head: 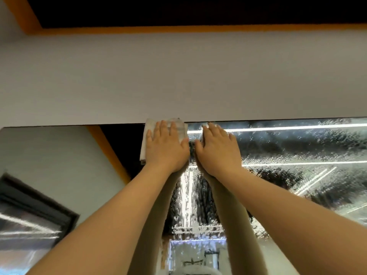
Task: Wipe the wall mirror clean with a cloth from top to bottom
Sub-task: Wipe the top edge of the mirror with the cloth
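Note:
The wall mirror (297,147) fills the lower half of the view, its top edge running across the middle. Its right part is covered with water droplets; its left part looks dry and reflects a wall. A folded whitish cloth (178,127) lies flat against the mirror at the top edge. My left hand (165,144) presses on the cloth with straight fingers. Just to the right of it, my right hand (217,146) lies flat on the wet glass with its fingers spread, a small bit of cloth showing at its fingertips. Both arms reach upward.
A plain white wall (178,76) rises above the mirror. Higher up is a dark ceiling recess with an orange border (139,29). A dark framed panel (33,207) shows reflected at the lower left of the mirror.

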`<control>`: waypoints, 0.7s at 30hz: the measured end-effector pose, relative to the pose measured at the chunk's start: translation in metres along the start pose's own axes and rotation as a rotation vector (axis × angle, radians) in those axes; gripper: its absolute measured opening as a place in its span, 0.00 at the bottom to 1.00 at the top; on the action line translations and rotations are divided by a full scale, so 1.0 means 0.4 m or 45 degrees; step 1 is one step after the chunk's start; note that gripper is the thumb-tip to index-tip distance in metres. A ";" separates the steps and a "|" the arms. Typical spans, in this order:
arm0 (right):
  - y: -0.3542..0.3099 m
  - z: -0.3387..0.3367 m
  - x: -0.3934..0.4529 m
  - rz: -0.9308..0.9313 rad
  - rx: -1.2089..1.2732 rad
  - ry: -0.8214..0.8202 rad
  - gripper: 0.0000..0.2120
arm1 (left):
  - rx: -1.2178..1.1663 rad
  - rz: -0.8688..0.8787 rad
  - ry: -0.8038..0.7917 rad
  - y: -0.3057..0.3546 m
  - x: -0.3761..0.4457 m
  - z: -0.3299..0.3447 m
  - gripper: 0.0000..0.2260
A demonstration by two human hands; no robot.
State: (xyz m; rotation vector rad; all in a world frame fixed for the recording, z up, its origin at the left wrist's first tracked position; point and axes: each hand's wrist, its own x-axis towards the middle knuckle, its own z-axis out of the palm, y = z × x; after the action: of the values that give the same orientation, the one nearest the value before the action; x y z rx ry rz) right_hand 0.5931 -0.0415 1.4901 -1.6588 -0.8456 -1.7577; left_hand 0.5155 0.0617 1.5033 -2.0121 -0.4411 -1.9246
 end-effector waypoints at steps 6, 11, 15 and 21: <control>0.068 -0.045 -0.030 -0.140 -0.009 -0.043 0.23 | -0.004 -0.009 -0.015 0.001 -0.004 -0.011 0.27; 0.279 -0.121 -0.033 -0.011 -0.101 0.039 0.25 | 0.000 -0.020 -0.016 0.003 -0.012 -0.009 0.27; 0.444 -0.163 -0.035 0.121 -0.124 0.019 0.26 | 0.001 -0.037 0.023 -0.002 -0.006 0.004 0.26; 0.530 -0.155 -0.033 0.092 -0.103 -0.024 0.32 | 0.007 -0.055 0.067 -0.017 0.003 0.020 0.26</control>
State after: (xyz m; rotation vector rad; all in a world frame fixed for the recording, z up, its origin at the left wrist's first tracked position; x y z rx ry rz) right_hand 0.7177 -0.2242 1.4880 -1.7388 -0.7225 -1.7503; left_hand 0.5198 0.0714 1.5044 -1.9587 -0.4802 -1.9948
